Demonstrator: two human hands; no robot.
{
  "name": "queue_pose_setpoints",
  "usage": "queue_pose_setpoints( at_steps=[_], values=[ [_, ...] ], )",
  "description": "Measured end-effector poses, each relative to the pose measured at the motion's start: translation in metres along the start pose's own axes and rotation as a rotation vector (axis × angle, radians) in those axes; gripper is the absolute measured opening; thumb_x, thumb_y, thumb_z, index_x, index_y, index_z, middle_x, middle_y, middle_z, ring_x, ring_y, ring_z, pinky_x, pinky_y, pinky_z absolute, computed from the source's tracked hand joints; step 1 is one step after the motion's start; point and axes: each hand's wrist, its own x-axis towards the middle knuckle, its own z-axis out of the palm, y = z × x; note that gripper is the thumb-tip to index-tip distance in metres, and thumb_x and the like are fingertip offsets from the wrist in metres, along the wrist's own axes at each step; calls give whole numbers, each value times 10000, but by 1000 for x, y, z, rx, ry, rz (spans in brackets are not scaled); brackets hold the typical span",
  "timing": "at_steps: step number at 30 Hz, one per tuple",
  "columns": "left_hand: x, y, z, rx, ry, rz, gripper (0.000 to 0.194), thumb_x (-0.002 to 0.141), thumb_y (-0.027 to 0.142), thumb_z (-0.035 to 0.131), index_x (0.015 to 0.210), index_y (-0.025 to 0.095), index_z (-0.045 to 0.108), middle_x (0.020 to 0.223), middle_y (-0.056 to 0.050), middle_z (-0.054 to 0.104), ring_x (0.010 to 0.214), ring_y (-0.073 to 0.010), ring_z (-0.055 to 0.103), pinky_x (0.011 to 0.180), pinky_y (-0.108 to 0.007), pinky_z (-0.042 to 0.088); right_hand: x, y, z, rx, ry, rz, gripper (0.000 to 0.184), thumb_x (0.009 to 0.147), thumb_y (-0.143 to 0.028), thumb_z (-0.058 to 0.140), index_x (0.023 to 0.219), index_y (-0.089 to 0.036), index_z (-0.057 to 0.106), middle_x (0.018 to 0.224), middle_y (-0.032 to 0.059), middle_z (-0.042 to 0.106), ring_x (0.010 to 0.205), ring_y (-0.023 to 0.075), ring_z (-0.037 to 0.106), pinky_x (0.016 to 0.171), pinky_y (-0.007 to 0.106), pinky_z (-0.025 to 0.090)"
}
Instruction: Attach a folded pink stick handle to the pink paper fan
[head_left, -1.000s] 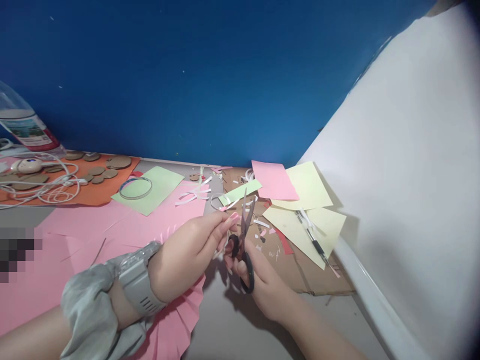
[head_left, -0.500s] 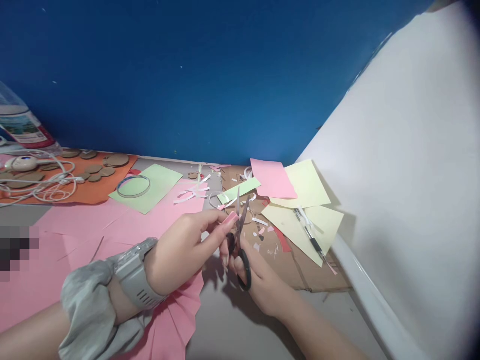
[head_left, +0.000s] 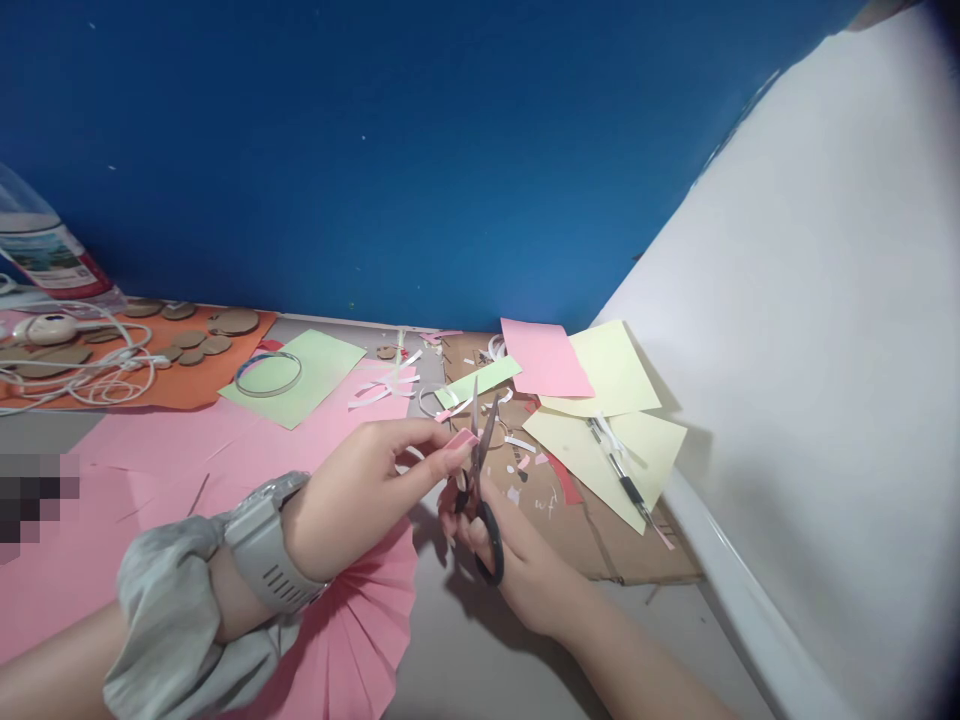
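Note:
Between the thumb and fingers of my left hand [head_left: 375, 490] is a small folded piece of pink paper [head_left: 460, 440]. My right hand [head_left: 517, 560] grips black-handled scissors [head_left: 486, 440], blades pointing up and slightly parted. The pink piece lies right beside the blades; whether it sits between them I cannot tell. My left wrist wears a grey watch [head_left: 274, 550] and a grey scrunchie. Below that wrist spreads a pleated pink paper fan [head_left: 367, 625], partly hidden by the arm.
Brown cardboard [head_left: 637, 560] with paper scraps lies under the scissors. Yellow sheets [head_left: 562, 440], a pen [head_left: 628, 485] and a pink sheet [head_left: 544, 360] are on the right. Leftward are green paper [head_left: 322, 370] with a ring, cardboard discs [head_left: 234, 321], earphones and a bottle [head_left: 56, 255].
The scissors and my right hand have shifted slightly left, closer to the pink piece. My left fingers have tilted that piece a little, and more of the pleated fan shows.

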Motion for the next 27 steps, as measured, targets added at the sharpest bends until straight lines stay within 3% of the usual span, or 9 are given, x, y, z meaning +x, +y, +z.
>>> queue_pose_setpoints(
  at_steps=[4, 20, 27],
  values=[
    [0, -1, -2, 49, 5, 12, 348, 917, 392, 390, 700, 192, 573, 670, 50, 608, 664, -100, 535, 661, -188, 401, 1, 1, -2, -21, -59, -6, 353, 914, -544, 255, 858, -214, 367, 798, 4, 423, 684, 134, 363, 624, 278, 374],
    [-3, -2, 3, 135, 66, 14, 317, 917, 383, 406, 705, 200, 555, 655, 73, 583, 651, -82, 516, 646, -169, 383, 2, -1, 1, -42, -11, 3, 324, 927, -502, 275, 902, -207, 406, 787, -8, 400, 670, 128, 339, 603, 260, 350],
    [-2, -2, 3, 125, 79, 15, 327, 917, 380, 404, 685, 194, 542, 643, 67, 577, 646, -84, 506, 643, -174, 378, 1, -1, 4, -62, -2, 44, 235, 958, -386, 262, 890, -205, 395, 735, -26, 366, 626, 119, 299, 582, 251, 330]
  ],
)
